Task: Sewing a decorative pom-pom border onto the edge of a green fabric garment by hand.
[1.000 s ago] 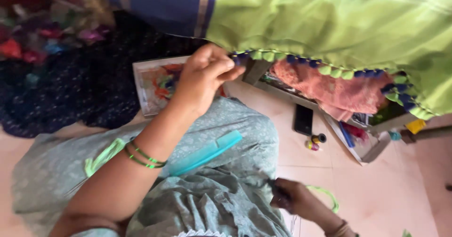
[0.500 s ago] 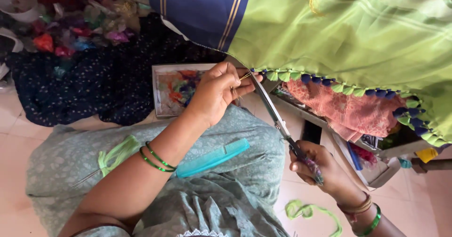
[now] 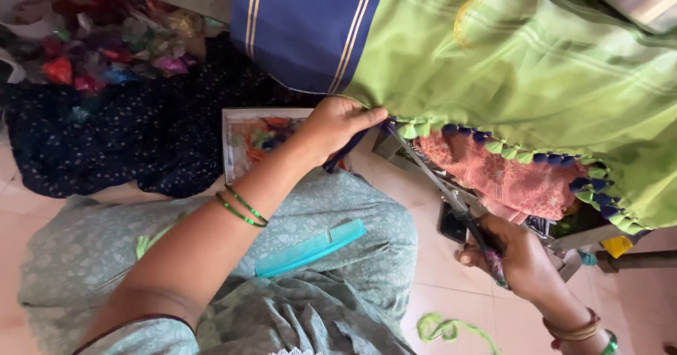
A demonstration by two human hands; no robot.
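The tasselled green cloth edge [image 3: 416, 126] is being pinched by the left hand [image 3: 335, 126] while long steel scissors [image 3: 441, 186] are being gripped closed-fingered by the right hand [image 3: 518, 253]

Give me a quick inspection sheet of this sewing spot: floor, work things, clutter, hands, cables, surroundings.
Surface: pale tiled floor; person seated, comb on lap.
Job's things: green cloth with tassel edge; scissors reaching to that edge.
Clutter: green scrap on floor; phone; pink cloth.
Hands: left hand pinches the cloth edge; right hand grips the scissors.
Cables: nothing seen.
Surroundings: dark cloth, bright scraps.
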